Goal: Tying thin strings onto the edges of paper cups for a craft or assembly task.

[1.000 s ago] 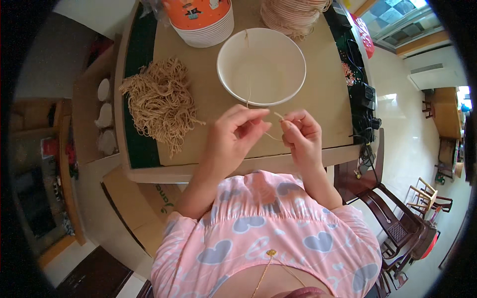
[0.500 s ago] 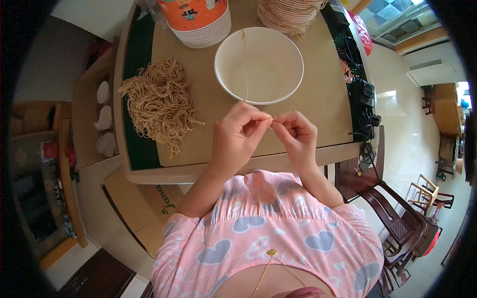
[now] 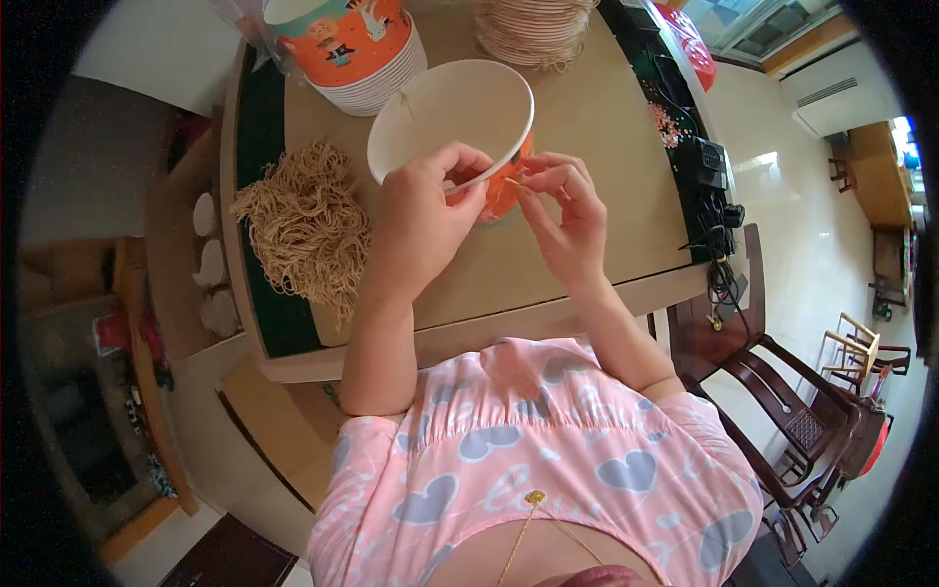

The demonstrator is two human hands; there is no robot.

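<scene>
A white-lined paper bucket (image 3: 460, 103) with an orange outside stands tilted before me on the table. My left hand (image 3: 425, 210) is closed at its near rim, with thumb and fingers pinched there. Just right of the rim, my right hand (image 3: 562, 215) pinches the end of a thin tan string between thumb and forefinger. Another stretch of tan string (image 3: 408, 108) hangs over the far rim into the bucket. A loose heap of tan cords (image 3: 308, 230) lies left of my left hand.
Behind the bucket stand a stack of orange patterned paper buckets (image 3: 357, 59) and a bundle of tan cord loops (image 3: 536, 29). Black chargers and cables (image 3: 706, 161) line the table's right edge, near small pink beads (image 3: 667, 125). A dark wooden chair (image 3: 782, 401) stands at right.
My hands have drawn apart and moved up to the bucket. The bucket has tipped, so its orange outside now shows on the right. My left hand has come to its rim.
</scene>
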